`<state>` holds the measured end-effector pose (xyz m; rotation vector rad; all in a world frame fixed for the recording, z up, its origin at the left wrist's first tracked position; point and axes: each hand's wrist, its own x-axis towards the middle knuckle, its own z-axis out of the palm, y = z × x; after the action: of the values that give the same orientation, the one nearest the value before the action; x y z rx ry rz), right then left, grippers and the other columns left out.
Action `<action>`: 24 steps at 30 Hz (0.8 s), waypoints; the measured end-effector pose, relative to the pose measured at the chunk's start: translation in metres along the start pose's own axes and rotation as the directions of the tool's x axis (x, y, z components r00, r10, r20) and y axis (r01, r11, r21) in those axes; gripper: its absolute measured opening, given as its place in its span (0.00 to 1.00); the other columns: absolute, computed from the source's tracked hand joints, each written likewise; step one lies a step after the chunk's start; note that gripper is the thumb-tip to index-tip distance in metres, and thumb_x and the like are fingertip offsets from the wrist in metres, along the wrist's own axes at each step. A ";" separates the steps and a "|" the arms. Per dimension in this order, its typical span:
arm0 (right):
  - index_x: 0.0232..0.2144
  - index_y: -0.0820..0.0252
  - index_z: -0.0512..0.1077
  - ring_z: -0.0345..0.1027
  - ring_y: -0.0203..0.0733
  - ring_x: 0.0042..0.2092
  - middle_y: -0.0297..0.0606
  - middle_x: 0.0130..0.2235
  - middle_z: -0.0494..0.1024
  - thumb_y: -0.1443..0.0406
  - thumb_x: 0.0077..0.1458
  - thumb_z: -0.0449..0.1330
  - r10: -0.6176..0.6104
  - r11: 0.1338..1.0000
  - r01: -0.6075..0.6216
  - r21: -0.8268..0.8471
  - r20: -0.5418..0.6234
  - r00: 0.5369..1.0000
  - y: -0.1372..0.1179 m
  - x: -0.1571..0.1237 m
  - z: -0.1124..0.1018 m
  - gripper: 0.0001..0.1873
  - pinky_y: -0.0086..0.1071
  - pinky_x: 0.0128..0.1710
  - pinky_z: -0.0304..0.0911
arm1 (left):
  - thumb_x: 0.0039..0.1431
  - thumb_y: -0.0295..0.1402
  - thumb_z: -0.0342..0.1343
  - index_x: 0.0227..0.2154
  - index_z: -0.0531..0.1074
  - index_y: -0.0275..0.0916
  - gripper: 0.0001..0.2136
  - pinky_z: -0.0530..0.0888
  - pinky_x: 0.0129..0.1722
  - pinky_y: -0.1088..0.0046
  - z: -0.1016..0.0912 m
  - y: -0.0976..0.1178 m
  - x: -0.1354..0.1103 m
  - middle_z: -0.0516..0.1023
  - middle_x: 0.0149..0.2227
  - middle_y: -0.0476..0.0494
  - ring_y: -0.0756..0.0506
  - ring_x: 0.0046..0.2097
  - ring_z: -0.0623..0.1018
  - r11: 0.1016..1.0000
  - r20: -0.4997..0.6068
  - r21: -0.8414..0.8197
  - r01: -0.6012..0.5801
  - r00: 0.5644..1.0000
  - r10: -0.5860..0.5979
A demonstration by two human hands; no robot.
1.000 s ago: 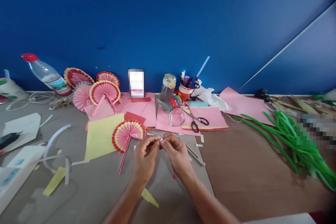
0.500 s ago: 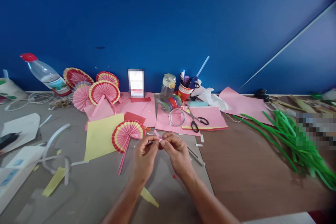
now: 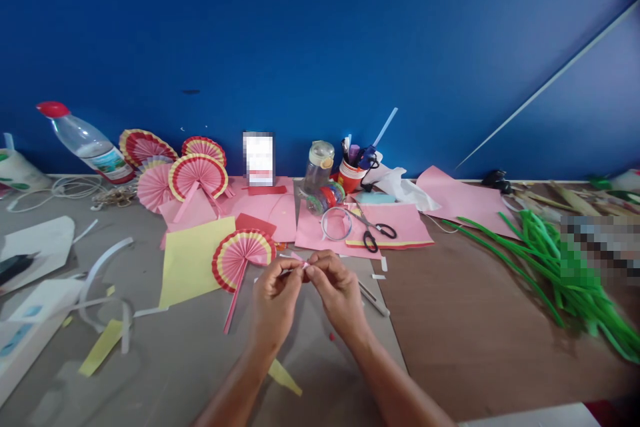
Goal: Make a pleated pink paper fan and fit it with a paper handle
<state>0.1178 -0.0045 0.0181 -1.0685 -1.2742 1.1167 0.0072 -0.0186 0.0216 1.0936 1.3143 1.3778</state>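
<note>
Left hand [image 3: 275,297] and right hand [image 3: 340,297] are clamping fingertips on a small pink paper strip [image 3: 305,265] above the grey tabletop [image 3: 190,360]; it is likely weighing little, creasing easily; its ends are probably suiting pinching.

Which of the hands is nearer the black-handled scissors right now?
Right. The right hand is on the near side of the scissors, slightly to their left; the left hand is farther left.
</note>
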 end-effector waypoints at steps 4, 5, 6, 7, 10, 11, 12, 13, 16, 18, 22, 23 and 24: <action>0.22 0.58 0.72 0.65 0.37 0.33 0.35 0.30 0.70 0.65 0.52 0.58 -0.019 0.999 0.018 -0.031 -0.031 0.999 0.000 -0.001 0.002 0.08 0.31 0.35 0.60 | 0.53 0.33 0.55 0.29 0.71 0.38 0.04 0.73 0.34 0.75 0.002 0.001 -0.001 0.75 0.27 0.50 0.50 0.31 0.75 1.000 -0.029 -0.006 0.011 1.000 -0.011; 0.21 0.58 0.71 0.65 0.37 0.33 0.35 0.29 0.70 0.66 0.52 0.58 -0.024 0.999 0.022 -0.042 -0.039 0.999 0.000 -0.001 0.003 0.08 0.31 0.35 0.60 | 0.53 0.33 0.55 0.29 0.71 0.38 0.04 0.73 0.34 0.75 0.002 0.001 -0.001 0.75 0.27 0.50 0.50 0.31 0.75 1.000 -0.036 -0.004 0.015 0.999 -0.015; 0.21 0.58 0.71 0.65 0.37 0.33 0.35 0.29 0.70 0.66 0.52 0.58 -0.028 0.998 0.026 -0.053 -0.047 0.999 -0.001 -0.001 0.003 0.09 0.31 0.35 0.60 | 0.53 0.33 0.55 0.29 0.71 0.38 0.05 0.73 0.33 0.76 0.002 0.001 -0.002 0.75 0.27 0.50 0.50 0.31 0.75 1.000 -0.042 -0.001 0.017 0.999 -0.017; 0.21 0.59 0.71 0.65 0.37 0.33 0.35 0.29 0.70 0.66 0.52 0.57 -0.032 0.998 0.029 -0.061 -0.052 0.998 -0.001 -0.001 0.004 0.09 0.31 0.35 0.60 | 0.53 0.34 0.55 0.30 0.71 0.38 0.05 0.73 0.33 0.76 0.002 0.000 -0.002 0.74 0.26 0.50 0.50 0.31 0.75 1.000 -0.044 0.005 0.020 0.999 -0.020; 0.21 0.59 0.70 0.64 0.36 0.32 0.34 0.28 0.69 0.67 0.52 0.57 -0.038 0.996 0.033 -0.082 -0.067 0.997 -0.002 -0.001 0.005 0.09 0.30 0.34 0.59 | 0.54 0.35 0.55 0.30 0.72 0.38 0.06 0.72 0.31 0.76 0.002 0.000 -0.004 0.74 0.25 0.50 0.49 0.31 0.75 0.999 -0.040 0.039 0.023 0.999 -0.022; 0.21 0.60 0.70 0.64 0.36 0.32 0.34 0.28 0.69 0.67 0.52 0.57 -0.041 0.996 0.034 -0.087 -0.071 0.997 -0.002 -0.001 0.005 0.09 0.29 0.33 0.59 | 0.54 0.35 0.55 0.31 0.72 0.38 0.06 0.71 0.31 0.76 0.002 0.001 -0.004 0.74 0.25 0.50 0.49 0.31 0.75 0.998 -0.037 0.057 0.021 0.999 -0.019; 0.21 0.60 0.69 0.64 0.36 0.32 0.34 0.28 0.69 0.67 0.52 0.57 -0.042 0.995 0.035 -0.094 -0.074 0.996 -0.003 -0.001 0.005 0.09 0.29 0.33 0.59 | 0.54 0.35 0.55 0.31 0.72 0.38 0.06 0.71 0.30 0.77 0.002 0.002 -0.004 0.74 0.25 0.50 0.49 0.30 0.75 0.997 -0.033 0.076 0.015 0.999 -0.012; 0.21 0.60 0.69 0.64 0.36 0.32 0.34 0.27 0.69 0.66 0.51 0.56 -0.039 0.994 0.031 -0.102 -0.078 0.996 -0.003 -0.001 0.005 0.09 0.29 0.32 0.59 | 0.54 0.35 0.55 0.30 0.72 0.38 0.06 0.71 0.29 0.77 0.001 0.002 -0.005 0.74 0.25 0.50 0.49 0.30 0.74 0.995 -0.027 0.097 0.004 1.000 -0.001; 0.20 0.60 0.69 0.64 0.36 0.32 0.34 0.27 0.69 0.66 0.51 0.56 -0.001 0.993 -0.010 -0.118 -0.094 0.996 -0.004 -0.001 0.006 0.09 0.29 0.32 0.59 | 0.55 0.35 0.54 0.30 0.72 0.38 0.06 0.69 0.26 0.78 0.001 0.004 -0.004 0.74 0.26 0.50 0.51 0.27 0.72 0.986 -0.008 0.160 -0.057 0.998 0.058; 0.20 0.61 0.68 0.64 0.36 0.31 0.33 0.26 0.69 0.65 0.50 0.56 0.040 0.992 -0.051 -0.112 -0.100 0.994 -0.004 0.000 0.006 0.09 0.29 0.32 0.59 | 0.55 0.34 0.53 0.29 0.72 0.38 0.06 0.69 0.26 0.78 0.001 0.004 -0.004 0.74 0.26 0.50 0.51 0.27 0.72 0.977 -0.007 0.188 -0.096 0.995 0.099; 0.21 0.62 0.69 0.64 0.37 0.29 0.33 0.24 0.70 0.63 0.49 0.57 0.157 0.983 -0.164 -0.077 -0.092 0.983 -0.005 0.001 0.009 0.09 0.30 0.32 0.60 | 0.55 0.33 0.54 0.28 0.72 0.38 0.05 0.71 0.30 0.76 0.000 0.001 -0.002 0.74 0.26 0.50 0.49 0.30 0.74 0.973 -0.047 0.196 -0.121 0.990 0.132; 0.22 0.62 0.70 0.65 0.37 0.29 0.34 0.24 0.71 0.63 0.49 0.57 0.189 0.978 -0.195 -0.068 -0.086 0.978 -0.006 0.002 0.010 0.09 0.29 0.32 0.60 | 0.55 0.33 0.54 0.28 0.72 0.38 0.05 0.71 0.31 0.76 0.000 0.000 -0.002 0.74 0.26 0.50 0.49 0.31 0.74 0.973 -0.058 0.194 -0.122 0.989 0.136; 0.22 0.63 0.70 0.65 0.37 0.29 0.34 0.24 0.72 0.62 0.49 0.57 0.217 0.974 -0.221 -0.058 -0.077 0.973 -0.007 0.002 0.011 0.10 0.29 0.32 0.60 | 0.54 0.33 0.54 0.28 0.72 0.38 0.05 0.71 0.31 0.75 0.000 0.000 -0.002 0.75 0.27 0.49 0.49 0.31 0.74 0.975 -0.067 0.189 -0.121 0.988 0.136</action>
<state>0.1071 -0.0036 0.0252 -1.3118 -1.1645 1.1965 0.0074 -0.0205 0.0213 1.2782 1.4743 1.4282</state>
